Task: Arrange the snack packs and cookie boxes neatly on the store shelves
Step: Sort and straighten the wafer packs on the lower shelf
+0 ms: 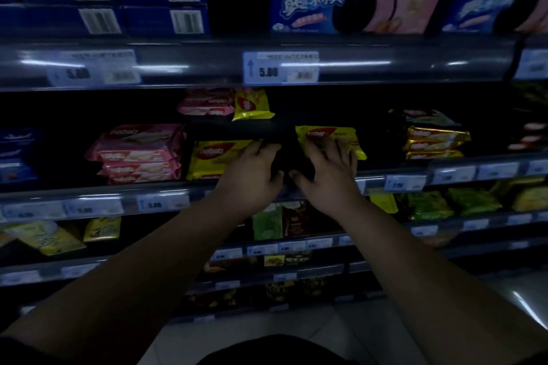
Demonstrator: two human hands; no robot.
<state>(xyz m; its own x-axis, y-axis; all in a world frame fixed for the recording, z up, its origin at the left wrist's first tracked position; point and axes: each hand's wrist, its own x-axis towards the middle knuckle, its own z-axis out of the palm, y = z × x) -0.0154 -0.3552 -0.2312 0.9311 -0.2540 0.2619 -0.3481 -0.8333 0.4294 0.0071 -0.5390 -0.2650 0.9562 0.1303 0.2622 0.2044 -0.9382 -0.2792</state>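
Two hands on shelf, left hand (250, 170) open on yellow pack (213, 158), right hand (326, 175) open on tilted yellow pack (320, 135)

Dim store aisle, seen from above. A price label (280, 67) with a blue border, an upward arrow and the figure 5.80 is clipped to the upper rail; a paler, blurred label (94, 67) sits further left on the same rail. Smaller price tags (405, 182) line the lower rails, their print unreadable. Pale floor tiles (353, 326) show at the bottom, with a bright reflection at right.
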